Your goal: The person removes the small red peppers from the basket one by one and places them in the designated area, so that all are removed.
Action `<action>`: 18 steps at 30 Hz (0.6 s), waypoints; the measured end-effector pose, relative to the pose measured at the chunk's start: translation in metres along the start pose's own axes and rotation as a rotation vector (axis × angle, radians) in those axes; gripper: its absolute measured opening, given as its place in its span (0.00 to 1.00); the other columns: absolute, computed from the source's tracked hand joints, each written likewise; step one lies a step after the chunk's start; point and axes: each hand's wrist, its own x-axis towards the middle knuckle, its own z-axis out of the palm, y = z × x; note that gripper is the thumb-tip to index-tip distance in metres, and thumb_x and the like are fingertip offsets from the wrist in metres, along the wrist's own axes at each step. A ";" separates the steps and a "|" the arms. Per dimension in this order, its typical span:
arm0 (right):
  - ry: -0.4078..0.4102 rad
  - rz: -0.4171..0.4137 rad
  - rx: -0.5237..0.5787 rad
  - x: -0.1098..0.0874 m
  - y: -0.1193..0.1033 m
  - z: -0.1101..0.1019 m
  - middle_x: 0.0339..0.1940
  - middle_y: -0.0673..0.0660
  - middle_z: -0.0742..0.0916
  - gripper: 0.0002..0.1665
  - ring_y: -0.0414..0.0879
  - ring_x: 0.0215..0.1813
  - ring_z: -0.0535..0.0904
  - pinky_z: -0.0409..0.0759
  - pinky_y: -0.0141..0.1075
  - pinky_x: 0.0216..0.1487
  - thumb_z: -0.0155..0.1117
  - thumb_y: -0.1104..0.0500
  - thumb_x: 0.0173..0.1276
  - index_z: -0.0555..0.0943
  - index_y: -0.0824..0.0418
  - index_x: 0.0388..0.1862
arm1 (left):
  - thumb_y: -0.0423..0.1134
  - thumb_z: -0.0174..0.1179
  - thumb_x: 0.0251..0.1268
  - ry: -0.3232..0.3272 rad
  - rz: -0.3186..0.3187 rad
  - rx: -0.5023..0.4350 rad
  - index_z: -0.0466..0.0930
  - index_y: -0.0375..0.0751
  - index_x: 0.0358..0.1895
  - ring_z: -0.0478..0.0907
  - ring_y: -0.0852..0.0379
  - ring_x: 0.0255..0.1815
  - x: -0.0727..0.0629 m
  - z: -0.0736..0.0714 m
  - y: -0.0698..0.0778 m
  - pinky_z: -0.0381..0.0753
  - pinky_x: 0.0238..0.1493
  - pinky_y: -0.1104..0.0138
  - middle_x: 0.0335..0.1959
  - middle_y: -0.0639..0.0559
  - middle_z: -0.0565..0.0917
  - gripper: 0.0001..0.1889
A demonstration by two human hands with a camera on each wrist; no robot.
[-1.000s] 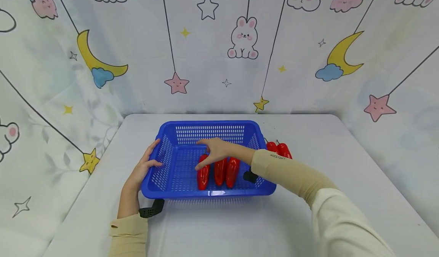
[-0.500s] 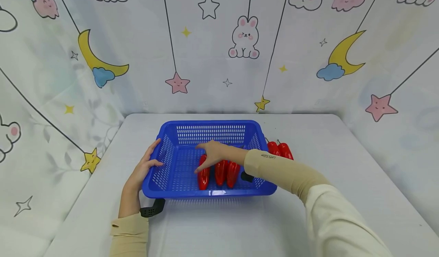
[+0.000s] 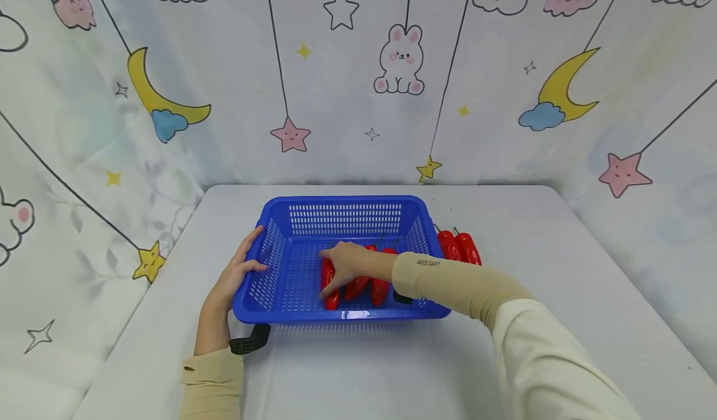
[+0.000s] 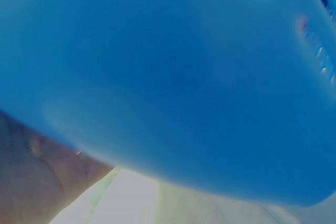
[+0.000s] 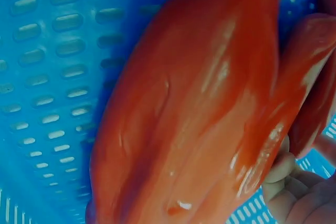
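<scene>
A blue plastic basket (image 3: pixel 347 316) stands on the white table, with glossy red peppers lying in it. My left hand (image 3: pixel 226 280) grips the basket's left rim, thumb and a finger over the edge. Inside the basket, my right hand (image 3: pixel 347 264) reaches down over the leftmost pepper (image 3: pixel 330 277), thumb near its lower end and fingers near its upper end. Beside it are a tilted middle pepper (image 3: pixel 357 289) and a right pepper (image 3: pixel 381 290), partly covered by the hand and wrist. In the right wrist view, a large pepper (image 5: pixel 184 103) hides much of the hand (image 5: pixel 304 192).
Two more red peppers (image 3: pixel 459 247) lie on the table beside the basket's right side, partly behind the right sleeve. A patterned cloth backdrop (image 3: pixel 347 96) rises behind the white table (image 3: pixel 347 370). The basket's wall (image 4: pixel 157 77) fills most of the left wrist view.
My right hand has moved lower and nearer over the leftmost pepper. The middle pepper has tilted, its lower end shifting left. My left hand stays on the rim.
</scene>
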 end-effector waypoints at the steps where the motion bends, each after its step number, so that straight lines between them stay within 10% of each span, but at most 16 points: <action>1: -0.004 0.004 -0.001 0.000 0.000 0.001 0.43 0.52 0.82 0.57 0.43 0.44 0.77 0.76 0.35 0.43 0.63 0.25 0.40 0.64 0.51 0.67 | 0.28 0.43 0.58 -0.001 0.000 0.000 0.40 0.57 0.73 0.42 0.36 0.69 0.000 0.000 0.000 0.56 0.57 0.41 0.73 0.47 0.36 0.40; 12: 0.008 0.033 0.219 0.003 -0.001 0.007 0.51 0.56 0.79 0.54 0.49 0.53 0.73 0.74 0.39 0.49 0.71 0.34 0.40 0.65 0.51 0.66 | 0.28 0.44 0.57 -0.003 0.004 -0.006 0.41 0.56 0.73 0.41 0.36 0.69 0.001 0.001 -0.001 0.55 0.58 0.41 0.73 0.47 0.36 0.41; 18: -0.016 0.039 0.452 0.000 0.002 0.006 0.50 0.58 0.75 0.52 0.48 0.47 0.73 0.77 0.31 0.32 0.76 0.46 0.41 0.63 0.50 0.66 | 0.27 0.44 0.57 0.003 0.007 0.006 0.40 0.56 0.73 0.43 0.36 0.69 0.001 0.000 0.000 0.57 0.56 0.43 0.73 0.47 0.36 0.41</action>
